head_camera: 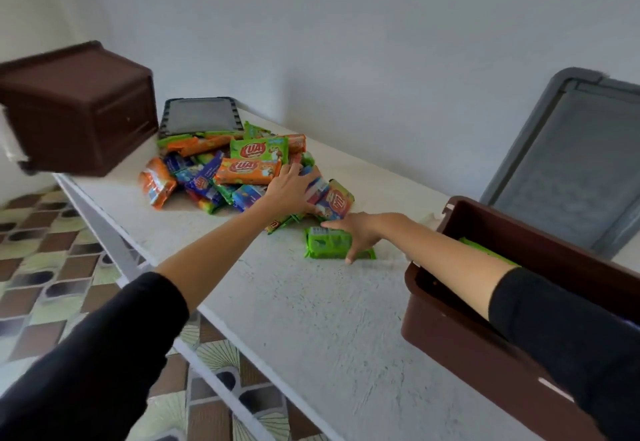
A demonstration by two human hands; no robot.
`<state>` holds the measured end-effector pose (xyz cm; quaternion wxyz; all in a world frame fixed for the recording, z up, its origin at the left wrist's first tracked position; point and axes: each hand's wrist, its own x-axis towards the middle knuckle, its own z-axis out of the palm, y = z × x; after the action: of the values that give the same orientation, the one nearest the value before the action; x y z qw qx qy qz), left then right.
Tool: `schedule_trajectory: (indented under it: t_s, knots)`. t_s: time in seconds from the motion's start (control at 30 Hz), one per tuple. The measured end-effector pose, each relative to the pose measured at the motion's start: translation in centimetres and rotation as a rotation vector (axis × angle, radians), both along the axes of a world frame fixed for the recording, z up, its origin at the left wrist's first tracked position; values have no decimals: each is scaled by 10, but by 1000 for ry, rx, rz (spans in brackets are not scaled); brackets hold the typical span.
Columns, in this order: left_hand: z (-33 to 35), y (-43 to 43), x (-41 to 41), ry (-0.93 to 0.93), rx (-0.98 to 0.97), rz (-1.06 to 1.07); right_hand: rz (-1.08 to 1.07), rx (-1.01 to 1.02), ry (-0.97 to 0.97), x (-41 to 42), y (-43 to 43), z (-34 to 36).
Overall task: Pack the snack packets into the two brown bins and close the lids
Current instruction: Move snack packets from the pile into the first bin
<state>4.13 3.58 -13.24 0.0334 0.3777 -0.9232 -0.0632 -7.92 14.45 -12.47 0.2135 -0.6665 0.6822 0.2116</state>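
While reaching across the white table (pixel 311 319) with both arms in black sleeves (pixel 104 354), laying the left hand (pixel 292 192) flat on the near side of the pile of snack packets (pixel 239 166), fingers straight and spread wide, curling round nothing. Spanning the lone green packet (pixel 325 243) with the right hand (pixel 356 232), thumb hooking over its near edge and fingers lying along its far edge, pinching it across its width, flat on the tabletop just in front of the pile. Passing the right forearm over the open brown bin (pixel 450 319) standing at the right end of the table, one green wrapper (pixel 485 251) showing inside against its far wall. Working with a grey lid (pixel 571 170) leaning upright against the wall (pixel 381 42) just behind that bin. Facing the second brown bin (pixel 79 111) at the far left end of the table, blurred, well apart from both hands, its opening not showing. Looking past the pile to the other lid (pixel 199 116) lying flat on the tabletop between that bin and the packets, its front edge touching the rearmost wrappers. Standing beside a patterned tile floor (pixel 41 250) showing below the table's left edge, orange, blue and green wrappers mixing in the heap.
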Motion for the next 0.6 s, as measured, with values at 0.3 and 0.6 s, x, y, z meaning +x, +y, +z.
schedule_trajectory:
  t_s: [0.3,0.6]
  knots:
    - [15,-1,-1,-225,-134,-89,104,-23,6,0,6,2]
    - [19,-1,-8,-236,-180,-100,218,-182,10,11,10,2]
